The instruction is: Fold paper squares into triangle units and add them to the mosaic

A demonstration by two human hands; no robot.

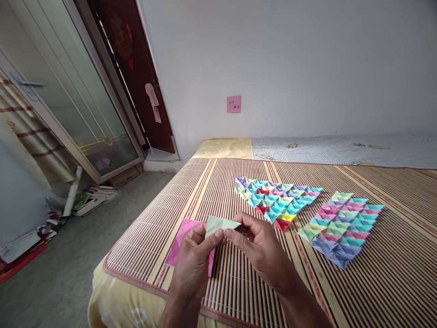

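A pale green piece of folded paper [221, 223] is pinched between my two hands, its long edge uppermost and one point reaching right. My left hand [195, 250] grips its left part, with the thumb on the near face. On the right side, my right hand [257, 243] is closed on it, thumb tip close to the other thumb. Behind and below my left hand lies a creased pink sheet of paper [177, 241], partly covered by that hand. The fingers behind the green paper are mostly hidden.
Rows of colourful folded paper boats [273, 198] lie beyond my right hand. A second group of folded boats [344, 225] lies farther right. They rest on a striped bamboo mat [164, 214] over a bed. A pink note [234, 104] is on the wall; books [94, 198] lie on the floor left.
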